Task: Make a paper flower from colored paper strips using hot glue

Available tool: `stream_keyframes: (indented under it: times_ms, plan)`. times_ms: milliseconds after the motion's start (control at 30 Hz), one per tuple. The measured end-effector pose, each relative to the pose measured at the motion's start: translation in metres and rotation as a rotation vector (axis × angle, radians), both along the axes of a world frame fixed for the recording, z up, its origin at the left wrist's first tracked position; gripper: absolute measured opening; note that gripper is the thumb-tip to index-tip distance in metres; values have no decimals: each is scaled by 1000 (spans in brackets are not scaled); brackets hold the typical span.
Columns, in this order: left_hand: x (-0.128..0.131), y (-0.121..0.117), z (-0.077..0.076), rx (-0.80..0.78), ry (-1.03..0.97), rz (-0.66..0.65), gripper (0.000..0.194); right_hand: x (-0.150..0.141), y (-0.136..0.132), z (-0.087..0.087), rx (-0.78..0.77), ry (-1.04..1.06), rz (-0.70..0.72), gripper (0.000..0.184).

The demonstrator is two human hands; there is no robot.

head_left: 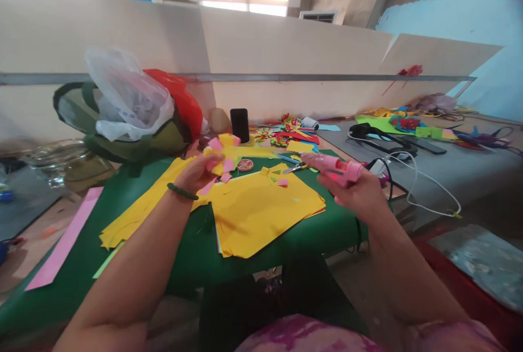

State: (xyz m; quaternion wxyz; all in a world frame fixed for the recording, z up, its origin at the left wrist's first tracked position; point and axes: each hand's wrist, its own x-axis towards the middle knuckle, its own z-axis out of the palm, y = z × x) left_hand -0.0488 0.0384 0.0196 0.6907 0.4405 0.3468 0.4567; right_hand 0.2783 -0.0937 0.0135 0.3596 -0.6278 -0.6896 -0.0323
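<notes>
My left hand point(199, 171), with a green bead bracelet at the wrist, pinches a paper craft point(227, 151) of pink, yellow and green pieces. A yellow strip point(253, 151) stretches rightward from it. Wrapped in the fingers of my right hand point(363, 191) is a pink glue gun point(335, 169) with a small red light, its tip pointing left toward the craft. Between and below both hands lies a stack of yellow paper point(265, 210), with small pink and green scraps on top. Scissors point(295, 167) rest near its back edge, just left of the glue gun.
A green cloth point(192, 265) covers the table. Behind stand a phone point(239, 125) and a bag point(163, 134) with plastic bags. A round tin point(245, 164) sits mid-table; a pink strip point(67, 237) lies left. White cable point(439, 196) loops on the right-hand table.
</notes>
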Motion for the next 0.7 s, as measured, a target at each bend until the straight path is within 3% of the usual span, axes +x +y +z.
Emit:
stream_keyframes:
  times_ms: [100,200,333,533,700]
  plan:
    - [-17,4,13,-30,-192,240,12,30,34,-13,-221,-21,-287,43]
    - [-30,6,21,-30,-294,346,11,42,56,-31,-491,-41,-407,45]
    - [-38,6,23,15,-392,345,11,38,66,-45,-642,-35,-406,51]
    - [-32,3,23,-17,-375,341,14,33,79,-36,-693,-101,-382,58]
    - [-29,2,22,-52,-339,311,16,37,74,-32,-741,-174,-309,51]
